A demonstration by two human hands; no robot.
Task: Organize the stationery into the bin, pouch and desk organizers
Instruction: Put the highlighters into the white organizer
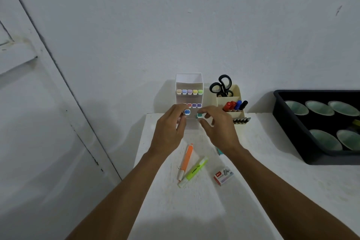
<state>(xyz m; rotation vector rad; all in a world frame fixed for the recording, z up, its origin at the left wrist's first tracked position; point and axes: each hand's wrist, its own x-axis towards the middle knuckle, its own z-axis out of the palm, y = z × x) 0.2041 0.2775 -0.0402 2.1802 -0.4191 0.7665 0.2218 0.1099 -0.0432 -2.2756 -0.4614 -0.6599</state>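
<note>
A white tiered marker organizer [189,82] stands against the wall with rows of pastel-capped markers. My left hand [169,128] pinches a blue-capped marker [187,112] at the organizer's lower tier. My right hand [218,128] pinches a teal-capped marker [199,115] beside it. On the white table [194,210] lie an orange highlighter [186,161], a yellow-green highlighter [193,171] and a small staples box [223,175]. A teal item [219,151] peeks out from under my right wrist.
A cream desk organizer [236,93] holds black scissors [222,84], red, blue and black markers [235,105] and several grey pens. A black bin [292,138] with several pale green bowls sits at the right. The table's left edge drops off near my left forearm.
</note>
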